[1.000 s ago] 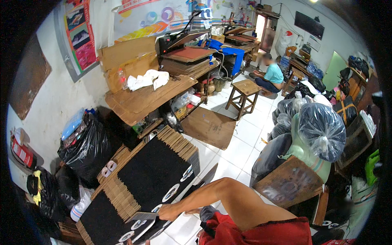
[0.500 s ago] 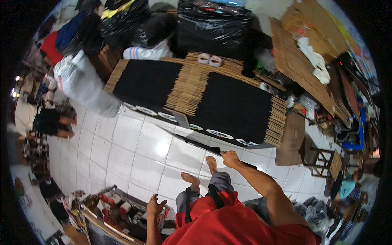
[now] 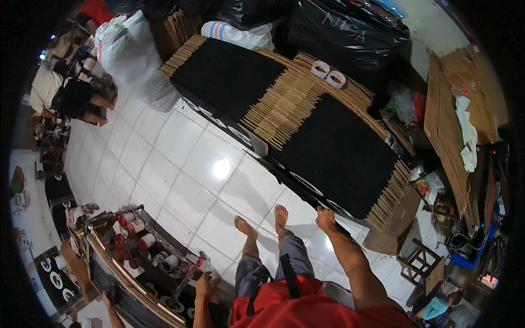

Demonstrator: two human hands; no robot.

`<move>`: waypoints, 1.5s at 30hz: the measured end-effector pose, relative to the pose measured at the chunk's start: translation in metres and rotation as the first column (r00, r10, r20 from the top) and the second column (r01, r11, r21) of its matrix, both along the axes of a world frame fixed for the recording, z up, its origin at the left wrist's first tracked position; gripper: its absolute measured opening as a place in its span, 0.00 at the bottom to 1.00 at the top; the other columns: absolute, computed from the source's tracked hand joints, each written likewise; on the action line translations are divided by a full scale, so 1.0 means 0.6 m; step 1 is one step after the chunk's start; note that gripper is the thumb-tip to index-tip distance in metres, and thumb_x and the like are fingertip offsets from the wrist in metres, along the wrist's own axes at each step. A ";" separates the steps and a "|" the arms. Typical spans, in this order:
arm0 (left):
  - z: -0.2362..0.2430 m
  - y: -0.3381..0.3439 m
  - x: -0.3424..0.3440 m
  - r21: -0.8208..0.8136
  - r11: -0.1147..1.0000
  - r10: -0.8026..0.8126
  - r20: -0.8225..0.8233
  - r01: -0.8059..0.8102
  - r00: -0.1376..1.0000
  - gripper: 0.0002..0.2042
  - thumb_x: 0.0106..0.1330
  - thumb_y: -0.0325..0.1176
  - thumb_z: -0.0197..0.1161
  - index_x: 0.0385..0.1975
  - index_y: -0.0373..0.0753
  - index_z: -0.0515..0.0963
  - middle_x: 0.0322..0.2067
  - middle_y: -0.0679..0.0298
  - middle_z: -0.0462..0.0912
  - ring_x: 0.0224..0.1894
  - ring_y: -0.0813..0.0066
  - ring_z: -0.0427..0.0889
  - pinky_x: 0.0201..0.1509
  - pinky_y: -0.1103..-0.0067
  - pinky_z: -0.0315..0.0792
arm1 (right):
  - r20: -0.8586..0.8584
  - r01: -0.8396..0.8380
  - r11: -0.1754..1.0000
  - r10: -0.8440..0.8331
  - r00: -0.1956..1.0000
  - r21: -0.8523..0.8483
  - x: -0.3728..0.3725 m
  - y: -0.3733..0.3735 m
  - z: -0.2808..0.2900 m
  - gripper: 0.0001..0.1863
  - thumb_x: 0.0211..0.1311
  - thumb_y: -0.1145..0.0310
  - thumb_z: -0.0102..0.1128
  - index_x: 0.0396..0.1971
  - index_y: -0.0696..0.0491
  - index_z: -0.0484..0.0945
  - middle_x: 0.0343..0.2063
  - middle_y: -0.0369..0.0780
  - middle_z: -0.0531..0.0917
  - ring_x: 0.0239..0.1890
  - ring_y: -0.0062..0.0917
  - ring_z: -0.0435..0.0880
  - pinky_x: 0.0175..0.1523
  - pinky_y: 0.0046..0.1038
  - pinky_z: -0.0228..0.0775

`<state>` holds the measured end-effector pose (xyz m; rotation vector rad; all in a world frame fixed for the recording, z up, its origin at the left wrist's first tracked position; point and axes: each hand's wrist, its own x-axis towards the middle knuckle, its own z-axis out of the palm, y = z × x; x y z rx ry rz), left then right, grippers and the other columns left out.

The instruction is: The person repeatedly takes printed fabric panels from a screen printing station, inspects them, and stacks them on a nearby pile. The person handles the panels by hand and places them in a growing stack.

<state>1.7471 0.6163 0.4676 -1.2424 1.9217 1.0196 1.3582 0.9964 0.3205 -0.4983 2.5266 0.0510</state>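
My right hand (image 3: 326,220) is closed on the edge of a long, thin black panel (image 3: 290,179), seen nearly edge-on. The panel slants along the near side of a long row of upright brown boards (image 3: 284,104) wrapped in black cloth (image 3: 333,153). Whether it touches the row I cannot tell. White oval prints (image 3: 306,183) show on the row's front faces. Low at the centre-left, my left hand (image 3: 206,285) holds nothing, its fingers loosely bent and apart. It is beside a bench (image 3: 136,276) with several red-and-white cans (image 3: 146,241).
Two tape rolls (image 3: 328,74) lie on boards behind the row. A white sack (image 3: 134,63) stands at its left end, a small stool (image 3: 420,268) at the right. Large cardboard sheets (image 3: 451,126) lean far right. Another person (image 3: 68,95) is at the far left; another person's arm (image 3: 112,310) shows below the bench.
My view has turned and shifted, so the row appears closer and more tilted. My right hand has brought the black panel nearer the row's right part. My left hand stays empty.
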 end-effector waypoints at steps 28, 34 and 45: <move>-0.024 0.038 0.017 -0.076 0.997 0.033 0.020 -0.032 0.999 0.24 0.52 0.43 0.67 0.45 0.34 0.74 0.40 0.46 0.80 0.45 0.53 0.79 0.48 0.68 0.71 | -0.168 -0.040 0.999 0.040 0.985 0.001 -0.112 -0.007 0.024 0.07 0.54 0.71 0.53 0.31 0.56 0.76 0.26 0.47 0.82 0.30 0.41 0.83 0.39 0.40 0.74; -0.030 0.043 0.019 -0.148 0.988 0.034 -0.017 -0.036 0.999 0.28 0.51 0.45 0.68 0.47 0.33 0.71 0.35 0.52 0.81 0.40 0.58 0.81 0.43 0.70 0.73 | -0.163 -0.030 0.999 0.032 0.986 0.015 -0.111 -0.010 0.026 0.08 0.55 0.70 0.54 0.33 0.56 0.75 0.26 0.47 0.82 0.29 0.41 0.82 0.38 0.40 0.74; 0.001 0.054 0.000 -0.050 0.992 0.113 0.023 -0.112 0.993 0.28 0.53 0.46 0.66 0.49 0.34 0.72 0.42 0.48 0.79 0.46 0.56 0.79 0.49 0.69 0.71 | -0.152 -0.022 0.996 0.036 0.988 0.092 -0.115 -0.026 0.055 0.14 0.58 0.62 0.56 0.39 0.56 0.73 0.30 0.46 0.82 0.33 0.39 0.82 0.39 0.37 0.74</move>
